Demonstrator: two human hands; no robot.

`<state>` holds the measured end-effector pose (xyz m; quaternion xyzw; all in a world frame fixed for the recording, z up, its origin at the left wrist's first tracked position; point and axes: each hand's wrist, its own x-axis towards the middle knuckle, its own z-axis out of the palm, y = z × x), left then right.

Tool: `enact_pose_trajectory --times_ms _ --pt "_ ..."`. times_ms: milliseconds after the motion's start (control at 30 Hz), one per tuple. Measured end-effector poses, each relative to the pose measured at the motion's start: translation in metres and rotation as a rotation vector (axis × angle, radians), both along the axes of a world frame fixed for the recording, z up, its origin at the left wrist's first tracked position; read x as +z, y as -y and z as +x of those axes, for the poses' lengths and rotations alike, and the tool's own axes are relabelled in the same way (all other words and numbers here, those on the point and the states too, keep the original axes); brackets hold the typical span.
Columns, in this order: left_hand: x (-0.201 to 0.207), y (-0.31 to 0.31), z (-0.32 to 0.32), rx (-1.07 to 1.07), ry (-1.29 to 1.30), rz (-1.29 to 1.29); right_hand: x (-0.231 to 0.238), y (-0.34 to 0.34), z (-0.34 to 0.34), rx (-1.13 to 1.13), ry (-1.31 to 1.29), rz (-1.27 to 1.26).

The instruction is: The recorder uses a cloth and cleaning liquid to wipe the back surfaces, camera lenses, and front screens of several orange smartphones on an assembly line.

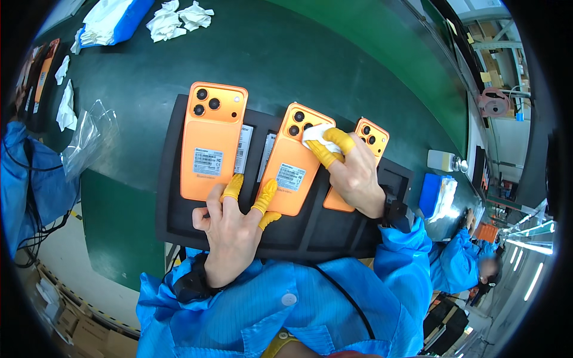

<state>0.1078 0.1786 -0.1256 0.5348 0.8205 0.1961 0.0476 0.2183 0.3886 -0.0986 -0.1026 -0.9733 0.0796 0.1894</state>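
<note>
Our left hand (230, 238) spreads its fingers, thumb and forefinger at the lower-left corner of the middle orange smartphone (295, 149) over the black tray (280, 246), whether clamping we cannot tell; our right hand (356, 176), angled inward, pinches a white wipe (318, 135) by its cameras

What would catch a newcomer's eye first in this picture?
Probably three orange phones across the black tray in the centre. Next, the yellow finger covers on the left hand and right hand, the latter holding a white cloth at the cameras of the middle phone.
</note>
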Motion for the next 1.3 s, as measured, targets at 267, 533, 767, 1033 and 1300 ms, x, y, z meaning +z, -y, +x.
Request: enact_pose_trajectory --times_ms 267,533,767,1033,1300 --pt "-0.002 0.0 0.0 -0.002 -0.007 0.018 -0.009 0.003 -0.016 0.071 -0.024 0.032" --pt "0.0 -0.001 0.002 -0.008 0.016 0.021 -0.005 0.001 -0.016 0.071 0.028 0.022" --pt "-0.002 -0.001 0.001 -0.006 0.016 0.041 -0.008 0.001 -0.003 0.005 -0.009 -0.112" --pt "-0.002 0.0 0.0 -0.002 0.008 0.022 -0.011 -0.011 -0.023 0.057 -0.056 0.1" --pt "-0.001 -0.001 0.001 -0.014 0.01 0.031 -0.006 -0.011 -0.022 0.067 -0.036 0.124"
